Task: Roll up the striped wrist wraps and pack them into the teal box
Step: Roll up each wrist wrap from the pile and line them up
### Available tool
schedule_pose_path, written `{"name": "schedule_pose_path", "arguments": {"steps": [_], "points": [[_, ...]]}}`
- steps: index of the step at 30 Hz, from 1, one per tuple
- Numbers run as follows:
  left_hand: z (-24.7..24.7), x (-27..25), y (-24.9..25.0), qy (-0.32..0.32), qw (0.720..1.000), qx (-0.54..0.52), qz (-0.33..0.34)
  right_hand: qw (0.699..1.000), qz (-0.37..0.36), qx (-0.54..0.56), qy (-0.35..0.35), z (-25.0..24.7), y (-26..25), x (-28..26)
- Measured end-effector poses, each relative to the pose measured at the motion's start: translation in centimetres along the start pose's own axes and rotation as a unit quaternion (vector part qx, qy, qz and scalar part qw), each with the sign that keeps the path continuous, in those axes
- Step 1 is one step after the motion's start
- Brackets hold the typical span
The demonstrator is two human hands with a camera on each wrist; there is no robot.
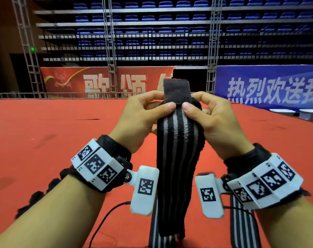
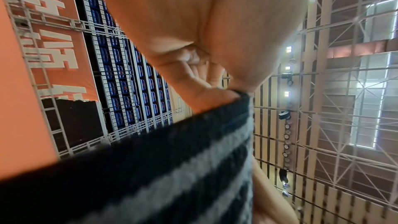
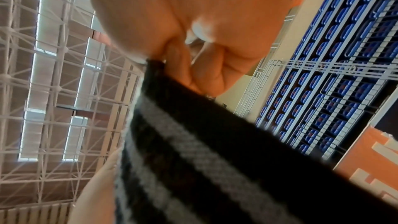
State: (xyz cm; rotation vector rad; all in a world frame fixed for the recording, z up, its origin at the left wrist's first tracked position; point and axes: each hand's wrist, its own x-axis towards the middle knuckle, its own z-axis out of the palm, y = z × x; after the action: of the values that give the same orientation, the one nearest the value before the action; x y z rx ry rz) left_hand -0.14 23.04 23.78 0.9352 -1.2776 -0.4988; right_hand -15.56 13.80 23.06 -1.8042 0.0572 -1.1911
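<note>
Basically, red carpet underfoot, a second striped wrap lying flat by the right forearm. Held striped wrist wrap hung vertical, long axis up-down, black velcro tab pointing up. Left hand and right hand both pinched its top end, thumbs nearly touching. Carpet ran open to a rail, then banners and blue bleacher seats.

An indoor sports arena: tiers of folded blue plastic seats, grey metal truss towers, red and blue banners, a red carpeted floor.
</note>
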Motion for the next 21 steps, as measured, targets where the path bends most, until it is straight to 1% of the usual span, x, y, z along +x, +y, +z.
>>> {"name": "schedule_pose_path", "arguments": {"steps": [4,8,14,18,21], "points": [[0.0,-0.1,0.3,-0.014,0.999,0.016,-0.031,0.998,0.047,0.043,0.014,0.3,-0.2,0.1],[-0.5,0.1,-2.5,-0.004,0.996,0.035,-0.086,0.992,0.125,0.016,0.015,0.4,2.3,-0.2],[-2.2,-0.1,-10.4,0.011,0.982,0.085,-0.170,0.973,0.226,-0.026,-0.028,0.5,9.9,-1.1],[-3.6,-0.3,-16.8,0.026,0.971,0.116,-0.205,0.961,0.244,-0.126,-0.029,0.6,16.5,-1.8],[-4.7,0.0,-21.6,0.036,0.966,0.147,-0.208,0.943,0.263,-0.201,-0.028,0.5,22.0,-2.0]]}}
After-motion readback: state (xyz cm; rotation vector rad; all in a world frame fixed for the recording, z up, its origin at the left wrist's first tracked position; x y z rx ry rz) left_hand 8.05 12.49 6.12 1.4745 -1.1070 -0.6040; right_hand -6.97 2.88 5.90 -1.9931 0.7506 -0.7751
